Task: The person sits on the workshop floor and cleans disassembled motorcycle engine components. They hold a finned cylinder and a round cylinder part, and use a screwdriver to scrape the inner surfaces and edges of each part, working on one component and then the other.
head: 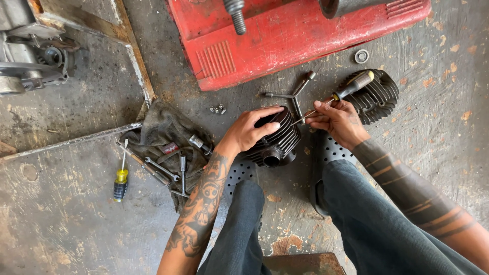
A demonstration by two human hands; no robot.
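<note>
My left hand (249, 131) rests on top of a black finned engine cylinder (277, 142) that lies on its side on the concrete floor between my feet. My right hand (337, 121) grips a screwdriver (342, 93) with a black and yellow handle; its blade points left toward the cylinder's upper edge. A second black finned engine part (379, 97) lies just behind my right hand, partly hidden by it.
A red metal casing (285, 35) fills the top. A three-way socket wrench (298, 94) lies beside the cylinder. A dirty rag (165, 135) at left holds wrenches; a yellow-handled screwdriver (120, 178) lies beside it. Small nuts (218, 109) and a washer (361, 56) lie loose. Engine parts (30, 51) sit top left.
</note>
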